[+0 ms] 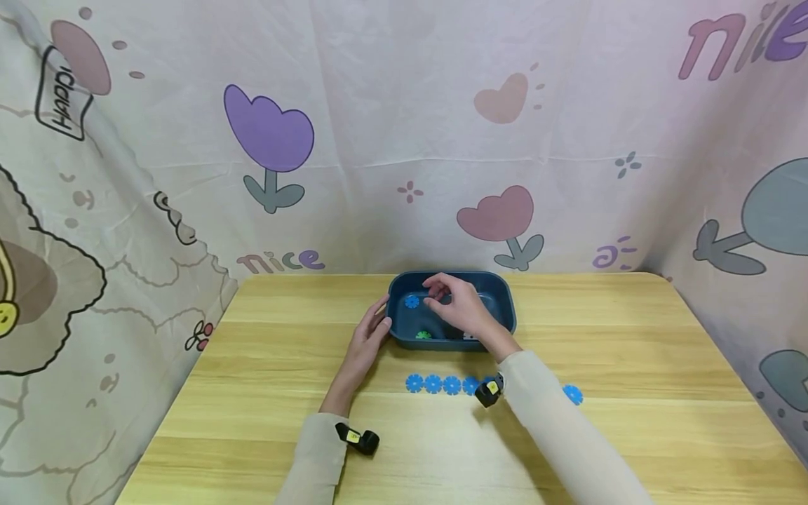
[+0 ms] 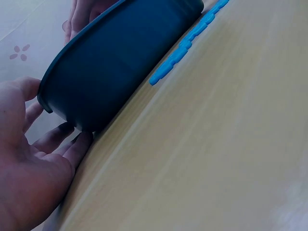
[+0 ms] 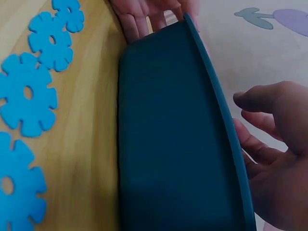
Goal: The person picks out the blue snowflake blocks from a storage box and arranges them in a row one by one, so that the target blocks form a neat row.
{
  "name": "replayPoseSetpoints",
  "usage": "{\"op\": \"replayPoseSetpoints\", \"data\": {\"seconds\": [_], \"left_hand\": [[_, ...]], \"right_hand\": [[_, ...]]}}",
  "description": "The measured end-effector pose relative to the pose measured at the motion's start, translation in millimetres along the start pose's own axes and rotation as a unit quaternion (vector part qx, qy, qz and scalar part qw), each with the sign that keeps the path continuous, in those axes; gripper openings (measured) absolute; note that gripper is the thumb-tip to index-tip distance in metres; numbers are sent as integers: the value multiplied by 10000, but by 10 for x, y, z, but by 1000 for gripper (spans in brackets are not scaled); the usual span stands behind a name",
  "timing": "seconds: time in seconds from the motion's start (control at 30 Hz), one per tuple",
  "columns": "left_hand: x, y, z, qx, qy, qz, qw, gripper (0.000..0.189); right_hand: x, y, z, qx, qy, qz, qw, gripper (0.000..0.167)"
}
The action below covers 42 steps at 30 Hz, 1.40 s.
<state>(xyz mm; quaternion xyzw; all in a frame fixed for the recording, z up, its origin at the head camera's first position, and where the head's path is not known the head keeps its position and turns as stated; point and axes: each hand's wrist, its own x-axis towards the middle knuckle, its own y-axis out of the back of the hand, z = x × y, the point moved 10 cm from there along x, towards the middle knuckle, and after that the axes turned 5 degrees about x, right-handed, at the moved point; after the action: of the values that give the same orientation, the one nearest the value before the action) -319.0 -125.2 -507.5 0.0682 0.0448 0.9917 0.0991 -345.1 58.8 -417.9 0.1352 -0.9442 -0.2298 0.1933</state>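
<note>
A dark blue plastic bin (image 1: 404,345) stands at the back of the table. My left hand (image 1: 368,335) rests against its left end, the fingers along the outer wall; the thumb touches the rim in the left wrist view. My right hand (image 1: 463,307) is over the bin, thumb and fingers apart with nothing between them. Inside the bin lie a blue snowflake disc (image 1: 412,301) and a green one (image 1: 423,336); a pale piece (image 1: 468,336) is partly hidden by my right hand. In front runs a row of blue snowflake discs (image 1: 433,384), its right part behind my right wrist.
Another blue snowflake disc (image 1: 572,394) lies on the wooden table (image 1: 252,393) to the right of my right sleeve. A printed curtain (image 1: 379,140) hangs directly behind the table's back edge. My wrists carry small black cameras (image 1: 365,442).
</note>
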Motion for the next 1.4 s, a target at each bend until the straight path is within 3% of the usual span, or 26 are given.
{"op": "replayPoseSetpoints", "data": {"seconds": [0.57, 1.03, 1.4], "left_hand": [[13, -6, 26, -51, -76, -38, 10000, 49], [9, -19, 28, -198, -102, -93, 9997, 49], [13, -12, 28, -137, -79, -98, 9998, 50]], "right_hand": [[259, -263, 261, -241, -563, -339, 9975, 33], [321, -450, 441, -332, -876, -622, 9937, 37], [317, -562, 490, -999, -910, -807, 9875, 37]]}}
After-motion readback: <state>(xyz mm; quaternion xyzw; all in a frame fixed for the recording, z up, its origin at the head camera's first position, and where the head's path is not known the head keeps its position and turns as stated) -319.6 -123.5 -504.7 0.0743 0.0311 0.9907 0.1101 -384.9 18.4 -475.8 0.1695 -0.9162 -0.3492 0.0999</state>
